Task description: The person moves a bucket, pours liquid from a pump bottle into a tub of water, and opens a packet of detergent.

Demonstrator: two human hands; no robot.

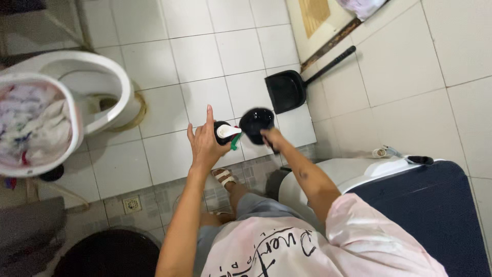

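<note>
Hands raised over tiled floor (195, 56): left hand (205, 146) clasped loosely around a dark bottle (224, 132), index finger extended; right hand (273, 137) clenched on a black scoop (256, 123) just right of it. Spillage onto tiles is judged possible if the scoop is tipped.

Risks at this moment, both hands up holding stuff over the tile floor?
1. The left hand grips the dark container with the index finger raised, so the grip looks loose; it may slip onto the floor.
2. The right hand holds the black scoop tilted, so any contents may spill.
3. The dustpan lies on the floor nearby, a trip hazard.
</note>
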